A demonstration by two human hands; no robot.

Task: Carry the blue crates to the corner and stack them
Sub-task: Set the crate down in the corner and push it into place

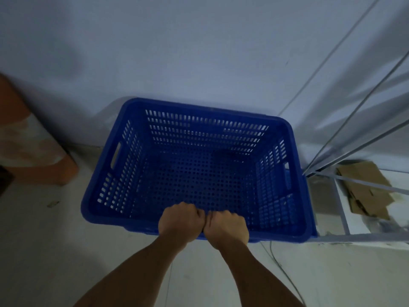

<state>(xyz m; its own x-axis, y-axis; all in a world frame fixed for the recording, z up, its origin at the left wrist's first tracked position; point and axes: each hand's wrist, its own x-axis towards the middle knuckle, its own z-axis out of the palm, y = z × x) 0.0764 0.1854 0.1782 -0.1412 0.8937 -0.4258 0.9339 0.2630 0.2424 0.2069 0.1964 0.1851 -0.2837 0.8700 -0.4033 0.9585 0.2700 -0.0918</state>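
Note:
A large blue perforated crate point(199, 107) fills the middle of the head view, close to the pale wall. It is empty inside. Part of a second blue crate point(311, 231) shows under its right and near edges. My left hand point(180, 220) and my right hand point(226, 228) sit side by side, knuckles touching, both closed over the middle of the crate's near rim. My fingers curl inside the rim and are hidden.
An orange plastic stool point(37, 151) stands at the left against the wall. A metal rack frame point(354, 237) with flattened cardboard point(365, 189) stands right of the crate. A thin cable point(283, 267) runs across the tiled floor point(66, 240).

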